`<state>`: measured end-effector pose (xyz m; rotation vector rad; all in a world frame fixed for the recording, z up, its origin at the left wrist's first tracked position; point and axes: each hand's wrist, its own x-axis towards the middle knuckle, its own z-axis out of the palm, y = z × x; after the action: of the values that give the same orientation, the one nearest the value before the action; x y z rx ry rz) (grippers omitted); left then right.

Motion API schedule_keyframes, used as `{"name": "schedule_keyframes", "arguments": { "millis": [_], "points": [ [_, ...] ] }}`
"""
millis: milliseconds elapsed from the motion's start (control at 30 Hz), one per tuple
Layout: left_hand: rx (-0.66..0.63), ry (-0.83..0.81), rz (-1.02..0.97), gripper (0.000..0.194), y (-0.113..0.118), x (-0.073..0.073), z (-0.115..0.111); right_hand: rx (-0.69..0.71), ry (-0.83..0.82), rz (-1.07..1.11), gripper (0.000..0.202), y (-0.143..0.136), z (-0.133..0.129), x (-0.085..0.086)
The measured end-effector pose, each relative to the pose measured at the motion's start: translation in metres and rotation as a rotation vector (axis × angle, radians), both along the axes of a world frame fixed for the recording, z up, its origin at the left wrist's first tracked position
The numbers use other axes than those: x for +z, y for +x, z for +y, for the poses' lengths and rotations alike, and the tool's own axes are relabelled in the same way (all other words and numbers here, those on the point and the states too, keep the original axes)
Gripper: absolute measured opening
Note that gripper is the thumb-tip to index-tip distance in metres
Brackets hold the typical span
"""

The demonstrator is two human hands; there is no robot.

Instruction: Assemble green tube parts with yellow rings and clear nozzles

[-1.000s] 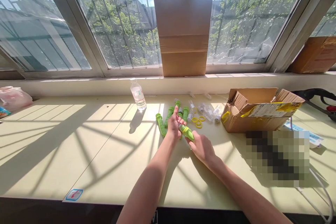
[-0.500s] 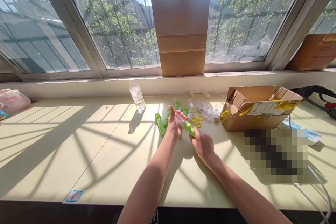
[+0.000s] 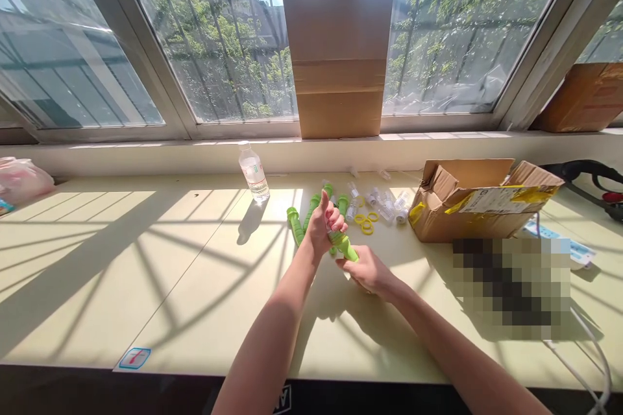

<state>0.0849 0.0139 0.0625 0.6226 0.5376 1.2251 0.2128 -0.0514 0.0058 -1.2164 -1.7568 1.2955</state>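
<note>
Over the middle of the table, my left hand (image 3: 326,227) is closed around the upper, clear end of a green and clear plastic tube (image 3: 343,245). My right hand (image 3: 370,270) grips the same tube's green lower end with thumb and fingers. The tube slants down to the right, and its clear part is mostly hidden by my left fingers. Several ribbed green plastic tubes (image 3: 294,225) lie just beyond and left of my left hand. Yellow rings (image 3: 366,227) rest to the right, near several clear plastic cylinders (image 3: 387,209).
A clear water bottle (image 3: 254,175) stands left of the parts. At right are an open cardboard box (image 3: 467,217), a power strip (image 3: 579,254) and white cables (image 3: 591,337). A cardboard sheet (image 3: 339,65) leans on the window; a pink plastic bag (image 3: 24,181) sits far left.
My right hand has shifted slightly down and left, with the tube's green end. My left fingers now cover more of the clear part.
</note>
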Motion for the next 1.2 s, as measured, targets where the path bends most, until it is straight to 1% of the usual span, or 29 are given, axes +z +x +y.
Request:
{"name": "schedule_keyframes", "arguments": {
  "millis": [33, 67, 100, 133, 167, 200, 267, 300, 367, 467, 533, 633, 733, 767, 833, 900, 933, 967, 1000, 1067, 1133, 1167, 1200],
  "points": [
    [-0.030, 0.016, -0.008, 0.069, -0.001, 0.000, 0.000, 0.060, -0.078, 0.038, 0.025, 0.001, 0.000, 0.000],
    [-0.042, 0.025, -0.014, 0.070, -0.002, 0.000, 0.001, 0.086, -0.115, 0.046, 0.026, 0.001, 0.000, 0.000],
    [-0.043, 0.032, -0.015, 0.071, -0.002, -0.001, 0.001, 0.069, -0.098, 0.030, 0.026, 0.001, 0.000, 0.000],
    [-0.032, 0.039, -0.011, 0.070, 0.000, -0.001, 0.001, 0.017, -0.031, -0.011, 0.027, 0.000, 0.000, 0.000],
    [0.003, 0.046, -0.005, 0.068, 0.002, -0.001, 0.001, -0.076, 0.069, -0.092, 0.027, -0.001, 0.001, 0.000],
    [0.057, 0.053, -0.002, 0.066, 0.006, -0.002, 0.000, -0.186, 0.171, -0.199, 0.025, -0.001, 0.002, 0.000],
    [0.202, 0.064, -0.003, 0.062, 0.014, -0.002, -0.003, -0.393, 0.304, -0.438, 0.017, -0.001, 0.003, -0.001],
    [0.255, 0.065, -0.005, 0.061, 0.018, -0.002, -0.006, -0.462, 0.331, -0.526, 0.012, 0.000, 0.004, -0.002],
    [0.343, 0.071, 0.003, 0.057, 0.025, -0.002, -0.010, -0.519, 0.375, -0.651, 0.007, 0.003, 0.004, -0.004],
    [0.403, 0.039, 0.049, 0.058, 0.027, -0.002, -0.012, -0.454, 0.428, -0.709, 0.005, 0.005, 0.003, -0.006],
    [0.381, -0.002, 0.066, 0.061, 0.024, 0.000, -0.012, -0.393, 0.411, -0.642, 0.007, 0.004, 0.001, -0.006],
    [0.268, 0.024, 0.083, 0.060, 0.015, 0.004, -0.010, -0.339, 0.343, -0.426, 0.012, -0.001, -0.002, -0.002],
    [0.125, 0.096, 0.092, 0.057, 0.006, 0.008, -0.011, -0.227, 0.278, -0.110, 0.020, -0.006, -0.004, 0.001],
    [0.084, 0.102, 0.086, 0.056, 0.003, 0.008, -0.010, -0.176, 0.234, -0.012, 0.023, -0.007, -0.005, 0.002],
    [0.004, 0.085, 0.069, 0.054, -0.003, 0.008, -0.010, -0.059, 0.073, 0.119, 0.026, -0.008, -0.006, 0.002],
    [-0.061, 0.067, 0.052, 0.055, -0.008, 0.007, -0.008, 0.052, -0.109, 0.156, 0.025, -0.008, -0.006, 0.001],
    [-0.080, 0.068, 0.042, 0.056, -0.008, 0.006, -0.007, 0.082, -0.150, 0.151, 0.025, -0.007, -0.005, 0.000],
    [-0.086, 0.074, 0.034, 0.057, -0.008, 0.005, -0.006, 0.080, -0.134, 0.136, 0.025, -0.006, -0.004, -0.001],
    [-0.075, 0.081, 0.029, 0.057, -0.007, 0.004, -0.006, 0.041, -0.056, 0.110, 0.025, -0.006, -0.003, -0.002],
    [0.006, 0.091, 0.043, 0.054, 0.000, 0.002, -0.005, -0.122, 0.143, -0.038, 0.023, -0.003, 0.000, -0.003],
    [0.149, 0.080, 0.074, 0.050, 0.010, -0.002, -0.006, -0.330, 0.280, -0.327, 0.015, 0.000, 0.003, -0.005],
    [0.226, 0.068, 0.080, 0.048, 0.015, -0.004, -0.006, -0.413, 0.317, -0.480, 0.010, 0.002, 0.004, -0.005],
    [0.288, 0.045, 0.075, 0.047, 0.019, -0.007, -0.006, -0.468, 0.343, -0.609, 0.007, 0.003, 0.005, -0.006]
  ]
}}
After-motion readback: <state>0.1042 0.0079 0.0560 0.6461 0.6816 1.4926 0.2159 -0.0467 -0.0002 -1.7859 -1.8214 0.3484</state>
